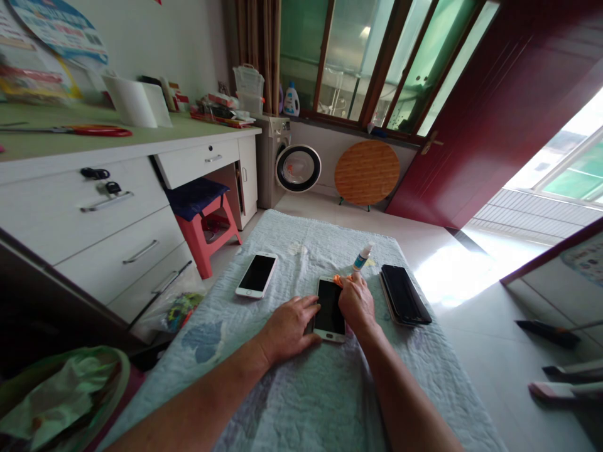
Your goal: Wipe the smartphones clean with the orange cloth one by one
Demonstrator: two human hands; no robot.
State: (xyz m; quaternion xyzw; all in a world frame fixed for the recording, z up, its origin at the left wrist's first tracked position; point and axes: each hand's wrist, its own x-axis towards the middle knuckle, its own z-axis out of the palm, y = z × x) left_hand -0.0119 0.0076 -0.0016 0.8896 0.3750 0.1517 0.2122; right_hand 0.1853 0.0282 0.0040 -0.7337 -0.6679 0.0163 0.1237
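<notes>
In the middle of the cloth-covered table lies a smartphone (pixel 331 307) with a white frame and a dark screen. My left hand (pixel 292 323) rests at its left edge, fingers stretched and thumb near the bottom corner. Closed over the phone's upper right side, my right hand (pixel 357 301) pinches an orange cloth (pixel 340 279), mostly hidden by the fingers. Just beyond that hand stands a small white spray bottle (pixel 362 258) with a blue label. Another white smartphone (pixel 257 275) lies to the left. At the right are stacked dark devices (pixel 406 295), apart from both hands.
The table wears a pale blue quilted cloth (pixel 301 395). On the left are a white drawer desk (pixel 94 213), a red stool (pixel 202 242) and a waste bin (pixel 125 376). Behind stand a washing machine (pixel 271 157) with its door ajar and a round wooden tabletop (pixel 367 172).
</notes>
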